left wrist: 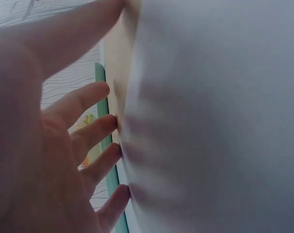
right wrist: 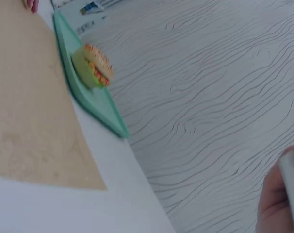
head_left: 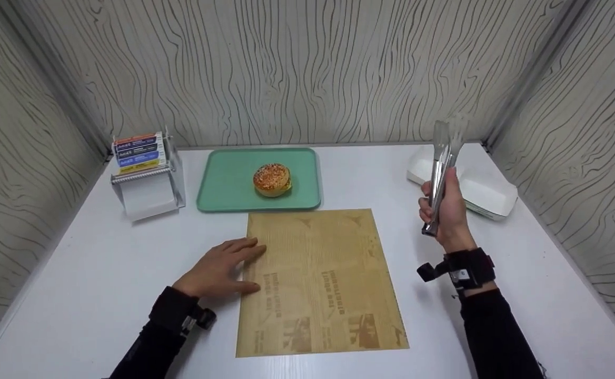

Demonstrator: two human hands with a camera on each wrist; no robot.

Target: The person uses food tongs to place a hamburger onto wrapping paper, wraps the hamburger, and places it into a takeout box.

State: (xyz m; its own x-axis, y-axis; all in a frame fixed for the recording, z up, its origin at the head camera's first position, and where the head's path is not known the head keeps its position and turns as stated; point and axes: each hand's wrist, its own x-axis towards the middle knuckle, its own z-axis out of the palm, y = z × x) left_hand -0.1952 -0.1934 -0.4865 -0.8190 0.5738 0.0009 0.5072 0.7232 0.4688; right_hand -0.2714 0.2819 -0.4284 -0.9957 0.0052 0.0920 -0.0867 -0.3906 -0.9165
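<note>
My right hand (head_left: 452,210) grips a pair of metal tongs (head_left: 437,189) with clear tips, held upright over the right side of the table. Only part of the tongs' handle (right wrist: 292,182) shows in the right wrist view. At the left edge of a brown printed paper sheet (head_left: 318,258), my left hand (head_left: 218,271) rests with fingers spread and nothing held. The sheet lies flat in the middle of the table. Behind it, a seeded-bun burger (head_left: 271,180) sits on a green tray (head_left: 226,179), with some green and orange filling visible in the right wrist view (right wrist: 92,68).
Two white paper food trays, one (head_left: 419,171) partly hidden behind the tongs and another (head_left: 489,195), stand at the back right. A white dispenser (head_left: 147,197) with colourful labelled strips (head_left: 138,152) stands at the back left. Wood-patterned walls (head_left: 307,73) enclose the white table (head_left: 76,295).
</note>
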